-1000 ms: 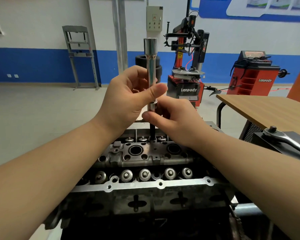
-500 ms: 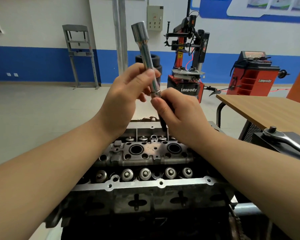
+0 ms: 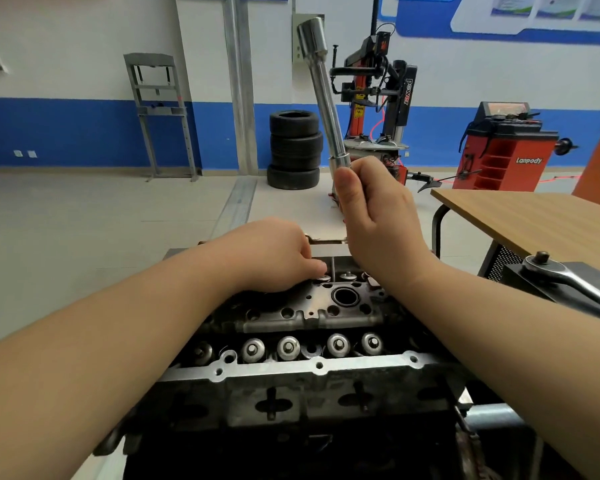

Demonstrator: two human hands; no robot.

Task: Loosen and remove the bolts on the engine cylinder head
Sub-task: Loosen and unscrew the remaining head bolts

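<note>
Workshop floor, stacked tyres (image 3: 294,149) behind. Right hand (image 3: 374,216) grips the long socket (image 3: 324,98), raised above the cylinder head (image 3: 312,317). Left hand (image 3: 274,254) rests curled at its far edge; grip unclear.

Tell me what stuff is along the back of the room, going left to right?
Grey metal rack → stack of tyres → tyre-changing machine → red Lanpody machine.

An auto repair workshop: a bare engine cylinder head (image 3: 312,317) sits in the foreground. Beyond the fingers (image 3: 312,268) stand stacked tyres (image 3: 294,149), a tyre changer (image 3: 378,95) and a red wheel balancer (image 3: 503,147).
</note>
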